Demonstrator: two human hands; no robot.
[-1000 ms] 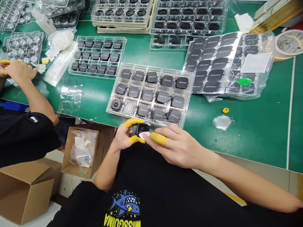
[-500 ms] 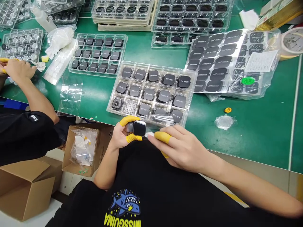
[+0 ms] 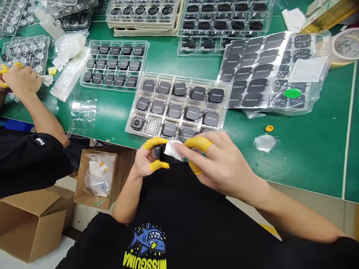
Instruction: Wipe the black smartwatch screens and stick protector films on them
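Note:
My left hand (image 3: 143,161), with yellow finger cots on thumb and finger, is closed around a smartwatch body (image 3: 162,154) with a black screen. My right hand (image 3: 224,168), also in yellow cots, pinches a white wiping cloth (image 3: 173,150) that lies over the watch's screen and hides most of it. A strip of clear film shows by the right fingers; how it is held is unclear. Just beyond my hands, a clear tray (image 3: 179,79) carries several black square pieces with light lettering. One cell at its near left holds a watch body (image 3: 137,122) showing a round sensor.
A second tray (image 3: 147,61) of black squares lies farther left. Sticker sheets (image 3: 254,71) in plastic and a tape roll (image 3: 346,48) are at right. A co-worker's hands (image 3: 21,80) work at far left. Below the table edge stand cardboard boxes (image 3: 110,175).
My right hand has moved left and slightly up, bringing the white cloth from beside the watch onto its screen. My left hand keeps the watch in nearly the same place.

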